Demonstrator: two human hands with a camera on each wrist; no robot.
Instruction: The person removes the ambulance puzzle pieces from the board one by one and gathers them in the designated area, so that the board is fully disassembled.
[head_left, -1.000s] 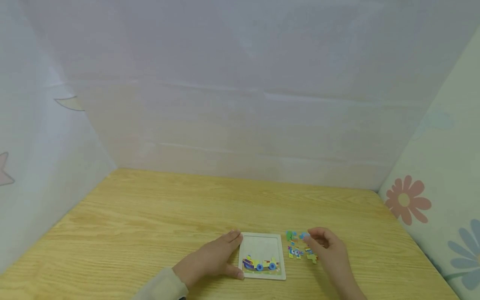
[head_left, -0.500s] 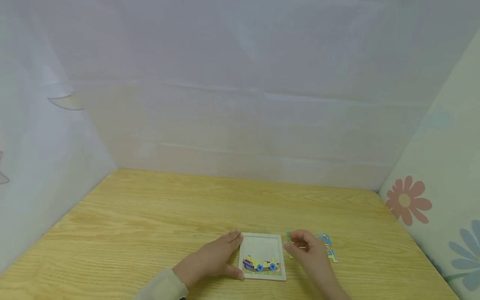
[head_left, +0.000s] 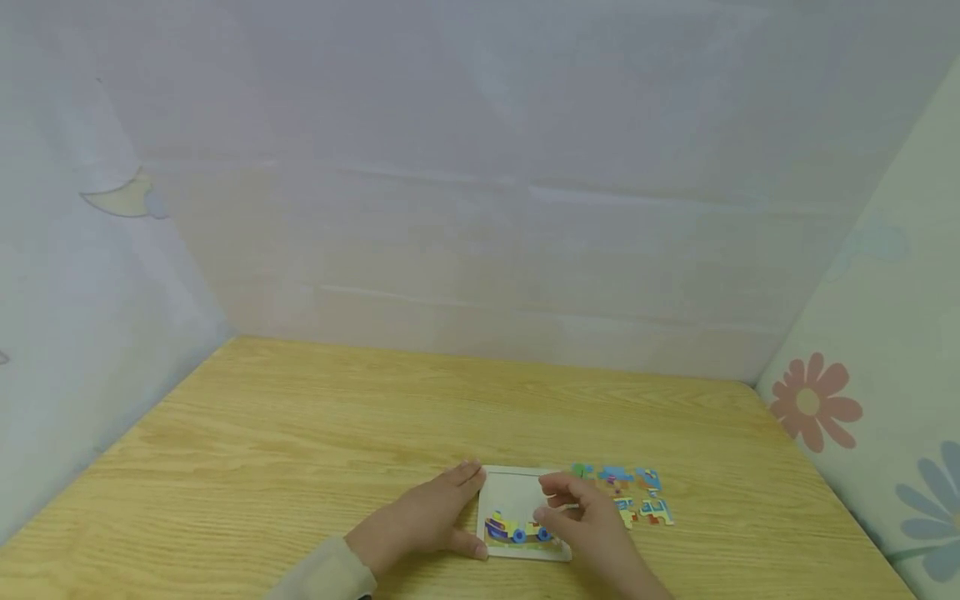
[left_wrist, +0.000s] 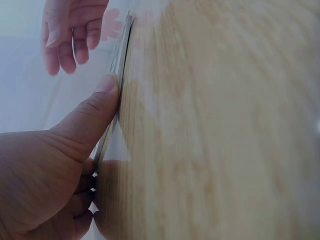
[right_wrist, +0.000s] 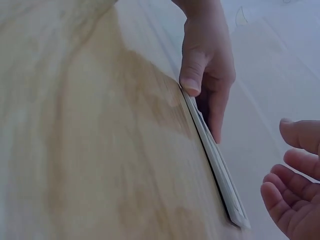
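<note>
A square wooden puzzle board (head_left: 513,500) with a raised rim lies on the table in the head view. Assembled pieces along its near side show a colourful vehicle with blue wheels (head_left: 519,535). My left hand (head_left: 431,517) grips the board's left side, thumb at the near corner and fingers at the far one. In the left wrist view its thumb (left_wrist: 95,107) presses the board's edge. Over the board's right part hovers my right hand (head_left: 588,521), fingers loosely bent. The right wrist view shows a gap between its thumb (right_wrist: 300,134) and fingers, with no piece visible there.
Right of the board lie several loose jigsaw pieces, among them a blue one (head_left: 648,477) and a yellow-and-red one (head_left: 656,511). My right hand may cover others. White sheets (head_left: 480,208) enclose the wooden table (head_left: 337,433); the right one bears flower prints.
My right hand has moved left from the loose pieces to over the board, uncovering pieces on the right. The left hand and the board have stayed in place.
</note>
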